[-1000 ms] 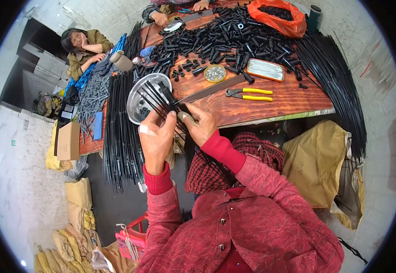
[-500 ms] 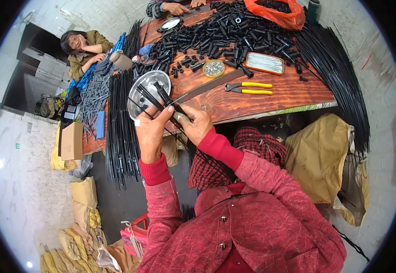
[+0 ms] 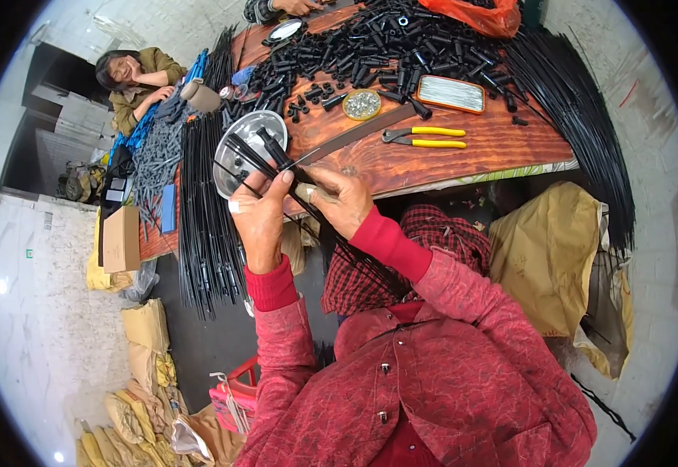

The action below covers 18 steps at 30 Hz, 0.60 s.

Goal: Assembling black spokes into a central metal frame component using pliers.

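Note:
Over the table's near edge, my left hand (image 3: pixel 259 222) is closed around several thin black rods (image 3: pixel 247 156), its thumb pressed near a black tubular fitting (image 3: pixel 274 146). My right hand (image 3: pixel 340 201) is closed beside it, its fingers at the lower end of the fitting and the rods there. What lies inside its grip is partly hidden. Pale tape wraps a finger on each hand. Just behind the rods stands a shiny metal bowl (image 3: pixel 222 173) with a few small black parts in it. A flat dark bar (image 3: pixel 362 134) stretches away to the right of the bowl.
Yellow-handled pliers (image 3: pixel 436 138), a round tin (image 3: pixel 361 104) of small metal bits and a tray (image 3: pixel 452 93) of thin metal pieces lie ahead. Black fittings (image 3: pixel 401 50) are heaped behind. Rod bundles (image 3: pixel 203 226) overhang the table. Two people sit across; a sack (image 3: pixel 545 265) is at right.
My right hand has shifted slightly right, its fingers more extended across the rods. The fitting and rods stay between my hands. The whole view has shifted a little.

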Each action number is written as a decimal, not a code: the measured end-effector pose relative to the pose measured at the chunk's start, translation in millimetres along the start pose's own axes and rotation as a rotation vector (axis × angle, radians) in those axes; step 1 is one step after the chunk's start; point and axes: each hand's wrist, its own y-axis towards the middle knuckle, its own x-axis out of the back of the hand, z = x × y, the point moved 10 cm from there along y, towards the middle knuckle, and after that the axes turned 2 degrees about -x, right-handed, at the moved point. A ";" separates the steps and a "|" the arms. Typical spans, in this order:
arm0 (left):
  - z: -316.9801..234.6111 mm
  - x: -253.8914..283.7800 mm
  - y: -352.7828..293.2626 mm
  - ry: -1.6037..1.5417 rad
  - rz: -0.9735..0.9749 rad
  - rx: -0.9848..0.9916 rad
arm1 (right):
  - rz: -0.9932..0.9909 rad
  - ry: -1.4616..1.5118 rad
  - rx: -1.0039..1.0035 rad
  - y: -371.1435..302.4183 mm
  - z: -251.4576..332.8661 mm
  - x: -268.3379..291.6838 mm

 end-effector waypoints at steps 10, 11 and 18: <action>6.4 2.9 -4.2 -0.050 -0.045 0.012 | -0.070 -0.306 0.068 1.9 13.6 21.5; 6.0 2.0 -4.9 -0.049 -0.046 0.014 | -0.032 -0.303 0.035 4.6 9.4 20.4; 3.1 0.7 -5.8 -0.072 -0.072 -0.008 | 0.014 -0.228 -0.111 16.9 -22.0 26.1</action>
